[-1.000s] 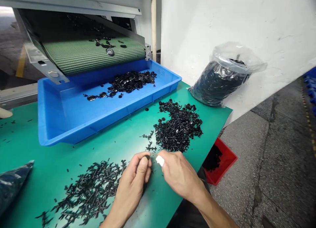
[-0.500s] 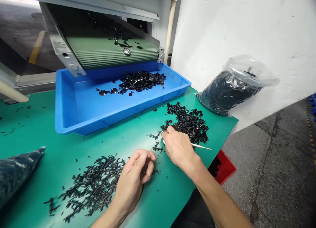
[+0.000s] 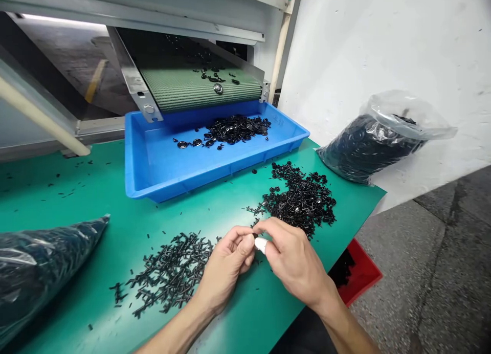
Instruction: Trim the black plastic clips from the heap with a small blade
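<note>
My left hand (image 3: 229,264) has its fingers curled and its thumb and forefinger pinched at a small black plastic part (image 3: 255,236). From the other side my right hand (image 3: 297,259) meets it, fingertips closed on the same part, which the fingers mostly hide. A white wrap (image 3: 261,244) covers the right thumb tip. Left of my left hand lies a loose pile of black branched plastic pieces (image 3: 172,272). Just beyond my right hand is a denser heap of small black parts (image 3: 301,198), some round, some with thin stems.
A blue tray (image 3: 184,182) holding black round parts stands under the end of a green conveyor belt (image 3: 207,95). Filled plastic bags lie at the left (image 3: 46,267) and lean on the wall at right (image 3: 372,144). A red bin (image 3: 364,274) sits below the table's right edge.
My right hand has come back from the heap to meet my left hand, and both now pinch a small black part. A thin pale stick beside the right hand is no longer visible. The view has shifted left.
</note>
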`<action>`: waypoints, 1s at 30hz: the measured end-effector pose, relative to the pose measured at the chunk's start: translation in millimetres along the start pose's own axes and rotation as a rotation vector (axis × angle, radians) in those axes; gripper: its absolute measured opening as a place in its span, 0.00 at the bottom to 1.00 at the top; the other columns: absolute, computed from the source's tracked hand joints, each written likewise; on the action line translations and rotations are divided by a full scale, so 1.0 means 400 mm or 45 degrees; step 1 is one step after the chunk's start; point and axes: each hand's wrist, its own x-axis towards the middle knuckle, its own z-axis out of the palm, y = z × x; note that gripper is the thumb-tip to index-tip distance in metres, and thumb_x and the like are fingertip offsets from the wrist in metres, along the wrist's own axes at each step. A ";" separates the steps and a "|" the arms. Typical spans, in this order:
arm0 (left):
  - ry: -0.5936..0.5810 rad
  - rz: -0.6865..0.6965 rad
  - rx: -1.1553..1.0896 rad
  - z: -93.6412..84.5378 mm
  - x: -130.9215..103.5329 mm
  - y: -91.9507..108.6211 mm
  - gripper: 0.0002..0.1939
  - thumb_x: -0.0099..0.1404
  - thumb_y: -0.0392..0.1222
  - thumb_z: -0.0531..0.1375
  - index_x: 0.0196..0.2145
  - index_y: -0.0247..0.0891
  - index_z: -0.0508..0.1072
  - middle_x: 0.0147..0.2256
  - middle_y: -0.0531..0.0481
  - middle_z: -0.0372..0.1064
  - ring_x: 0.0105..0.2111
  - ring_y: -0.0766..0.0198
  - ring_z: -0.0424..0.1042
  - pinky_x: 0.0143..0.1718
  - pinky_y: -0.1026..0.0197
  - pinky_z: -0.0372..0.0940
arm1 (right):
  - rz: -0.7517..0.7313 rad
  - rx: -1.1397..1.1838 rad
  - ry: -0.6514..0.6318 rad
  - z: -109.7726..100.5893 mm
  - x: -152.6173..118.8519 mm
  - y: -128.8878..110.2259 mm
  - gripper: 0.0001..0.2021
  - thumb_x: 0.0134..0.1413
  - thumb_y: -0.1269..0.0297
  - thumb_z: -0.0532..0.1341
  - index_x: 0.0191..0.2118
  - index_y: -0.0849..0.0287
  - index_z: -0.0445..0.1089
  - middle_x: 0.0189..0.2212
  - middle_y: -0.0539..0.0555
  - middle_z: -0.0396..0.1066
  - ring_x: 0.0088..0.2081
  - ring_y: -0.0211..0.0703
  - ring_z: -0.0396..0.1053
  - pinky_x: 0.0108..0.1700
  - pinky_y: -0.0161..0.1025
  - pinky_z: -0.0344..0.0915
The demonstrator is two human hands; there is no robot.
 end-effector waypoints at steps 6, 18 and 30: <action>0.095 -0.020 -0.102 0.003 0.000 0.003 0.18 0.61 0.49 0.66 0.46 0.36 0.75 0.29 0.51 0.69 0.22 0.72 0.54 0.22 0.68 0.48 | 0.018 0.024 0.033 -0.006 -0.043 0.012 0.27 0.50 0.84 0.46 0.53 0.56 0.64 0.45 0.54 0.67 0.45 0.40 0.67 0.47 0.39 0.66; 0.160 -0.009 0.012 0.002 -0.003 -0.010 0.14 0.60 0.49 0.67 0.40 0.38 0.77 0.24 0.55 0.64 0.22 0.72 0.54 0.21 0.69 0.49 | 0.019 -0.478 0.210 0.087 -0.086 0.003 0.13 0.62 0.78 0.48 0.38 0.59 0.67 0.30 0.54 0.69 0.32 0.47 0.67 0.33 0.42 0.61; 0.149 -0.001 0.092 0.001 -0.006 -0.010 0.15 0.62 0.50 0.65 0.41 0.37 0.75 0.22 0.58 0.61 0.20 0.73 0.52 0.20 0.69 0.48 | 0.091 -0.374 0.179 0.087 -0.076 -0.002 0.14 0.59 0.81 0.47 0.40 0.58 0.65 0.34 0.55 0.71 0.34 0.47 0.70 0.36 0.41 0.62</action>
